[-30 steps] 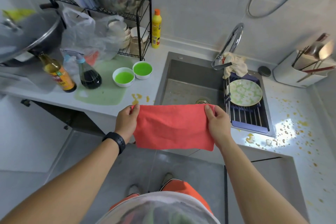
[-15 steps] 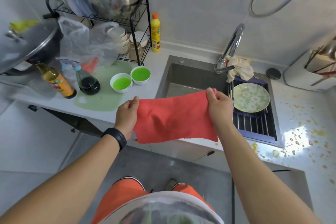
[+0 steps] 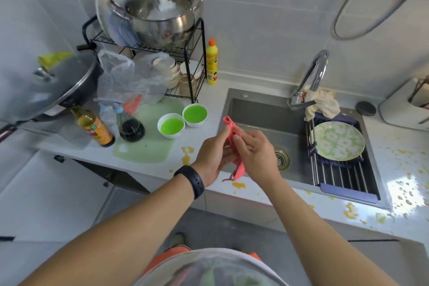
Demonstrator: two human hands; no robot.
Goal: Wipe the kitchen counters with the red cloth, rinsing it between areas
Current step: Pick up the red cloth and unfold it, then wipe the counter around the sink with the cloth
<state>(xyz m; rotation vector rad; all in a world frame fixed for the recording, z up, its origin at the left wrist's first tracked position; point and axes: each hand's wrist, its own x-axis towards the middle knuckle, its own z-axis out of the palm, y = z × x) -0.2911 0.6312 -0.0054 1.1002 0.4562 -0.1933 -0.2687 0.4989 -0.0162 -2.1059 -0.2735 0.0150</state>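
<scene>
Left hand curls round the red cloth, right hand pinching the same bundle from the other side, so it sits bunched between both palms over the front left corner of the sink. Looking left first: the oil bottle and dark sauce bottle stand close together near the counter edge, and a careless sweep could topple them. Next, two bowls of green liquid sit right beside my wrist, an elbow nudge away from spilling. Yellow spills near the sink's left rim could smear if the cloth is dry. On the right, the plate on the rack could get knocked while rinsing.
</scene>
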